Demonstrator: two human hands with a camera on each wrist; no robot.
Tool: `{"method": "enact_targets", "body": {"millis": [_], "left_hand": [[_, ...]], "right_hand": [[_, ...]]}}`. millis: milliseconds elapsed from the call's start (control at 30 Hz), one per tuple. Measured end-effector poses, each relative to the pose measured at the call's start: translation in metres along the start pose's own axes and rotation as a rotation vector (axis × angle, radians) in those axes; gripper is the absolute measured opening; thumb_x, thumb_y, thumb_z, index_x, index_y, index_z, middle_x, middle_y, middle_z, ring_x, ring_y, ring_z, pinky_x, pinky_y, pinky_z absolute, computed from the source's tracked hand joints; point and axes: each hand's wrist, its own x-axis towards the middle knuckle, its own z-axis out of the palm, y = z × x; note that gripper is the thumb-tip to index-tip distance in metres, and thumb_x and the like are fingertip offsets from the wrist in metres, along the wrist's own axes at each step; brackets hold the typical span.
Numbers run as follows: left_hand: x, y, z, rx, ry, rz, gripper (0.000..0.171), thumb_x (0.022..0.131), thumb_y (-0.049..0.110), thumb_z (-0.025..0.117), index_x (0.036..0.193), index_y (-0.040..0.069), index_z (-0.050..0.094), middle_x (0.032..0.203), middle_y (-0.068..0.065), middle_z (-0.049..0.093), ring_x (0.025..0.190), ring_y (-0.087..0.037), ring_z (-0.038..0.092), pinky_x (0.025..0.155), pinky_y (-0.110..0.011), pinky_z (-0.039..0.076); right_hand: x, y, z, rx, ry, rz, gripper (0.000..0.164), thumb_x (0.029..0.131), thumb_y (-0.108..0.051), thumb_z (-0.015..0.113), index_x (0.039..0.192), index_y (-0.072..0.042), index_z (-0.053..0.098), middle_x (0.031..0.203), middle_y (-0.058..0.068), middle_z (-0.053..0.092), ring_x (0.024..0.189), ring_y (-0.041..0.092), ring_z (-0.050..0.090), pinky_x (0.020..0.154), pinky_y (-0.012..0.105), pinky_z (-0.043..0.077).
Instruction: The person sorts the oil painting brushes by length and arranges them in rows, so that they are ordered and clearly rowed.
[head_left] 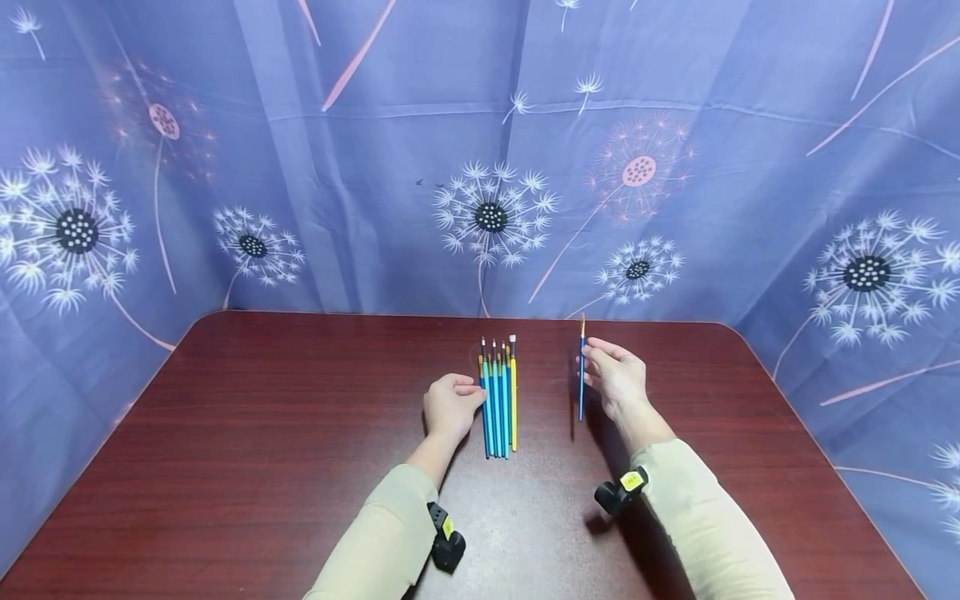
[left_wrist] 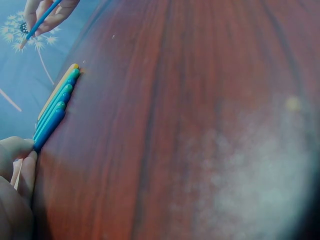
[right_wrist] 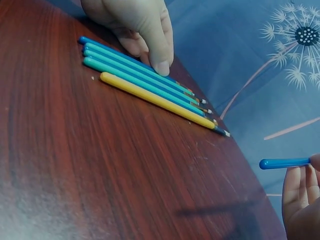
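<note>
Several paintbrushes with blue, teal and yellow handles lie side by side on the table, bristles toward the back. At the row's right edge is a yellow paintbrush (head_left: 513,408); its left edge is a blue paintbrush (left_wrist: 49,130). My left hand (head_left: 452,407) is at this left edge, its thumb and finger pinching the blue paintbrush. Off to the right, my right hand (head_left: 619,382) holds another blue paintbrush (head_left: 581,387) above the table between thumb and fingers, brown bristles pointing away. In the right wrist view only this brush's rounded handle end (right_wrist: 282,163) and part of the hand appear.
The dark red wooden table (head_left: 262,467) has rounded far corners. Behind it and along both sides hangs a blue curtain (head_left: 375,183) printed with dandelions. Each sleeve carries a small black wrist camera, one on the left (head_left: 448,550) and one on the right (head_left: 613,498).
</note>
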Motion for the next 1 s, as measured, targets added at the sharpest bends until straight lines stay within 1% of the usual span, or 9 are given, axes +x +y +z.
{"method": "enact_targets", "body": {"millis": [233, 333, 467, 567, 767, 867, 1000], "left_hand": [[0.002, -0.002, 0.001, 0.002, 0.002, 0.009, 0.022, 0.078, 0.022, 0.076, 0.096, 0.010, 0.070, 0.083, -0.001, 0.075, 0.081, -0.015, 0.071, 0.080, -0.038, 0.052], [0.001, -0.002, 0.001, 0.001, -0.002, -0.003, 0.022, 0.078, 0.023, 0.076, 0.095, 0.011, 0.070, 0.083, 0.000, 0.075, 0.081, -0.015, 0.071, 0.079, -0.038, 0.052], [-0.001, -0.002, 0.001, -0.010, -0.004, -0.008, 0.022, 0.079, 0.023, 0.076, 0.096, 0.011, 0.070, 0.084, -0.001, 0.075, 0.081, -0.015, 0.071, 0.078, -0.038, 0.053], [-0.001, -0.001, 0.001, -0.013, -0.001, 0.004, 0.022, 0.078, 0.022, 0.076, 0.095, 0.010, 0.070, 0.084, -0.002, 0.075, 0.080, -0.016, 0.071, 0.078, -0.038, 0.053], [0.000, 0.000, 0.000, 0.003, -0.003, 0.001, 0.023, 0.078, 0.022, 0.076, 0.096, 0.009, 0.069, 0.083, -0.001, 0.075, 0.080, -0.014, 0.071, 0.080, -0.038, 0.052], [0.000, 0.000, 0.000, 0.002, -0.006, -0.005, 0.023, 0.078, 0.022, 0.076, 0.096, 0.009, 0.069, 0.084, -0.001, 0.075, 0.080, -0.014, 0.071, 0.080, -0.038, 0.052], [0.000, -0.001, 0.001, -0.007, -0.007, -0.006, 0.023, 0.078, 0.022, 0.076, 0.095, 0.009, 0.069, 0.084, -0.002, 0.075, 0.080, -0.014, 0.071, 0.080, -0.038, 0.052]], "right_hand": [[0.010, -0.004, -0.002, -0.012, 0.011, -0.006, 0.023, 0.086, 0.001, 0.061, 0.108, -0.003, 0.061, 0.064, -0.005, 0.067, 0.057, 0.006, 0.063, 0.051, 0.019, 0.052], [0.014, -0.007, -0.003, -0.049, 0.020, -0.014, 0.028, 0.085, 0.000, 0.061, 0.113, -0.001, 0.060, 0.063, -0.006, 0.067, 0.055, 0.005, 0.061, 0.050, 0.019, 0.052], [0.018, -0.011, -0.005, -0.125, 0.029, -0.035, 0.037, 0.085, -0.001, 0.061, 0.122, 0.003, 0.056, 0.060, -0.008, 0.064, 0.054, 0.003, 0.059, 0.049, 0.019, 0.051], [0.022, -0.013, -0.006, -0.170, 0.037, -0.049, 0.038, 0.085, -0.002, 0.061, 0.122, 0.003, 0.056, 0.058, -0.009, 0.062, 0.053, 0.002, 0.058, 0.049, 0.019, 0.051], [0.030, -0.014, -0.007, -0.234, 0.048, -0.073, 0.042, 0.086, -0.003, 0.061, 0.127, 0.006, 0.054, 0.056, -0.011, 0.061, 0.053, 0.001, 0.058, 0.050, 0.019, 0.051], [0.033, -0.013, -0.008, -0.255, 0.060, -0.091, 0.041, 0.086, -0.002, 0.062, 0.125, 0.007, 0.055, 0.058, -0.013, 0.061, 0.054, 0.000, 0.058, 0.050, 0.018, 0.051], [0.035, -0.011, -0.009, -0.278, 0.078, -0.116, 0.040, 0.085, -0.002, 0.063, 0.124, 0.007, 0.057, 0.065, -0.013, 0.060, 0.054, 0.001, 0.059, 0.051, 0.019, 0.052]]}}
